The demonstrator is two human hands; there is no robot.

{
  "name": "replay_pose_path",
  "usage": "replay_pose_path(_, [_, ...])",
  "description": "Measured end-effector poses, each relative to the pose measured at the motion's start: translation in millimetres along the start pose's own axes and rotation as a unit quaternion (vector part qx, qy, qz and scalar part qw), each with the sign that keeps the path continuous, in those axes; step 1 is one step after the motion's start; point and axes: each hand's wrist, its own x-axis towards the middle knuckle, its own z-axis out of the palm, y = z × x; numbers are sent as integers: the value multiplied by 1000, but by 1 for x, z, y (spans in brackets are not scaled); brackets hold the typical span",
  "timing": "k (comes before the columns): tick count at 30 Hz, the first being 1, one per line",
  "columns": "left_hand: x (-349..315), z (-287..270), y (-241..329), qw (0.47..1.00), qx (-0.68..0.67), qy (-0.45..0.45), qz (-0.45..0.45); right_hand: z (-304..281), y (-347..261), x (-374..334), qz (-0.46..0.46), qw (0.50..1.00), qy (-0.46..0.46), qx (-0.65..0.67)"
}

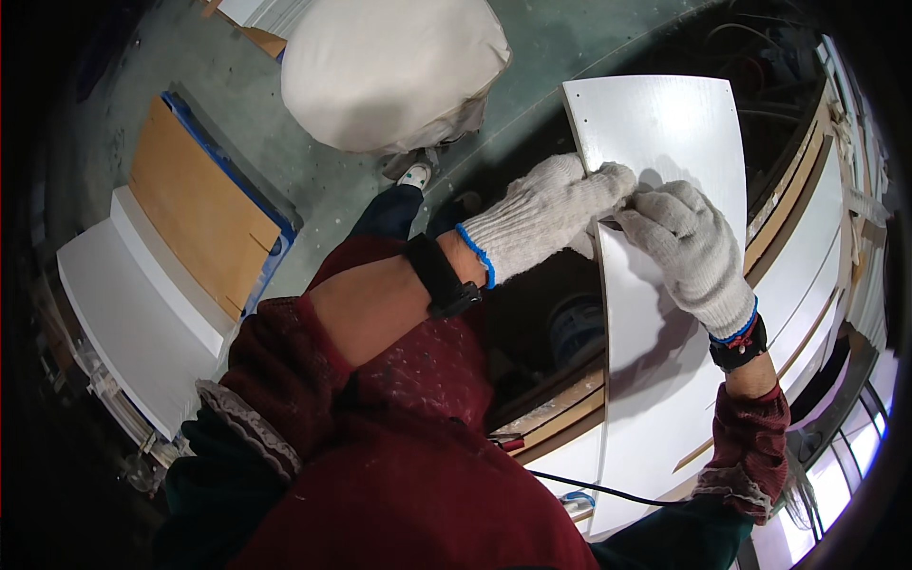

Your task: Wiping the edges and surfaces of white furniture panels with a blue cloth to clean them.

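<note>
Both my hands wear off-white knitted gloves with blue cuffs. A long white panel [670, 119] with a faint grain and small holes near its far corners lies in front of me, to the right. My left hand [560, 214] is closed over the panel's left edge, its fingers reaching onto the upper face. Close beside those fingertips, my right hand [689, 247] is above the panel with its fingers curled and pinched together. Whatever the right fingertips hold, if anything, is hidden by the gloves.
More white boards [807, 275] are stacked at the right. A brown board [195, 204] and a white curved panel [138, 318] lie at the left. A bulky cream covered bundle [394, 71] stands ahead on the grey floor [541, 47]. A black cable [608, 489] crosses the near boards.
</note>
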Motion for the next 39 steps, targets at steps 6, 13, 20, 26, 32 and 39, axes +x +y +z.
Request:
replay_pose_path(6, [1,1,-2,1000,-2,12,0,0,3,-3,-24,1000,5,-13])
replay_pose_path(13, [3,-1,-4,1000,1,8,-1,-3,2,-10,-28,999,-19,18])
replay_pose_path(20, [7,1,-13,998,-40,5,50,4,1,-11,28,999,12,35])
replay_pose_path(26, [1,-1,-2,1000,-6,1,-16,-1,-4,-16,-21,999,-20,-24])
replay_pose_path(32, [7,1,-12,999,-9,24,23,-6,-3,-11,-46,998,-5,42])
replay_pose_path(39, [8,1,-12,998,-52,-21,43,8,-1,-4,70,996,33,36])
